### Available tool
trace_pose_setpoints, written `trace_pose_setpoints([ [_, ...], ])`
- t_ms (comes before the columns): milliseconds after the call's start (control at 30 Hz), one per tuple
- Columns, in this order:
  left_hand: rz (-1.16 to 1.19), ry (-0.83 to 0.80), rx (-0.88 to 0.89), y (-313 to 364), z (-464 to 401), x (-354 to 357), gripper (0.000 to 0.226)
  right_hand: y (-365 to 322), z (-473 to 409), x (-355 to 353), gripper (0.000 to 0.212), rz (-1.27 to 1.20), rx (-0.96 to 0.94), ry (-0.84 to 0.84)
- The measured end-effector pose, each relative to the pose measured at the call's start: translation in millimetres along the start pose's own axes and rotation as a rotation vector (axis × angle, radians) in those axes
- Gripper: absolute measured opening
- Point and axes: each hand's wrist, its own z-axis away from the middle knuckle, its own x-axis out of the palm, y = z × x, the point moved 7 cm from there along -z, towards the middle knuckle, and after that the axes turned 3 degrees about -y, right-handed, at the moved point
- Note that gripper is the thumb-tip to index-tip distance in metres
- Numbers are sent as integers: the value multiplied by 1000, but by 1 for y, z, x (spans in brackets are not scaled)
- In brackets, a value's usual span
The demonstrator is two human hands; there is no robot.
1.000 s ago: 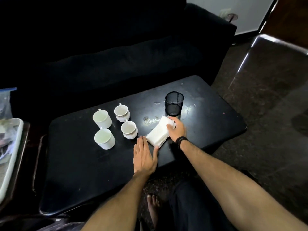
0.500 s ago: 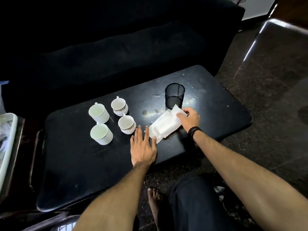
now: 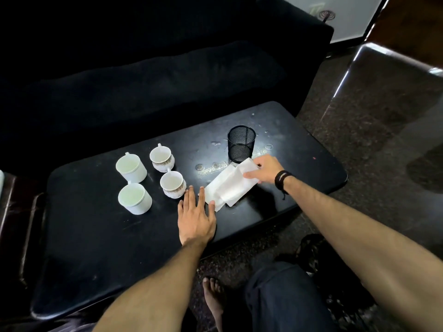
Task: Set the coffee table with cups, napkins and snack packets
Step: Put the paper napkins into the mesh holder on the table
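Observation:
A stack of white napkins (image 3: pixel 226 186) lies near the middle of the black coffee table (image 3: pixel 96 236). My right hand (image 3: pixel 263 168) pinches the top napkin at its far right corner and peels it off the stack. My left hand (image 3: pixel 195 215) lies flat on the table, its fingertips pressing the stack's near left corner. Several white cups stand to the left: two plain ones (image 3: pixel 131 166) (image 3: pixel 134 198) and two with patterned bands (image 3: pixel 162 158) (image 3: pixel 173 184). No snack packets are in view.
A black mesh holder (image 3: pixel 241 143) stands just behind the napkins. A dark sofa (image 3: pixel 143 80) runs along the table's far side. My leg and bare foot (image 3: pixel 214 300) are on the floor at the table's near edge.
My right hand has drawn the top napkin to the right, so it now spreads off the stack. My left hand stays pressed on the stack's corner.

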Motion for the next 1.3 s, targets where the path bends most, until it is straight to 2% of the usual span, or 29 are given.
trace_pose_setpoints([
  [100, 12, -2, -9, -1, 1, 1, 60, -21, 5, -24, 12, 25, -104, -29],
  [233, -3, -2, -10, 0, -1, 1, 60, -58, 1, -88, 13, -58, -222, 167],
  [333, -20, -9, -10, -1, -1, 3, 58, -79, -13, -130, 12, -135, -239, 288],
  [400, -28, -12, -8, -1, 0, 3, 58, -89, -23, -145, 16, -98, -228, 328],
  [767, -23, -4, -14, 0, -1, 2, 58, -125, -73, -102, 25, 525, -195, 101],
  [933, -21, -6, -13, 0, -1, 2, 57, -124, -88, -73, 43, 670, -182, 2],
  [1067, -16, -6, -19, -1, -1, 2, 55, -106, -94, -54, 51, 782, -155, -5],
  [1200, -13, -16, -19, 0, -1, 2, 55, -99, -86, -60, 70, 792, -131, 109],
  [1267, -22, -24, -18, 0, -1, 2, 56, -113, -70, -70, 76, 674, -255, 270],
  [1300, -22, -27, -21, 0, -2, 2, 56, -123, -57, -74, 69, 590, -350, 372],
])
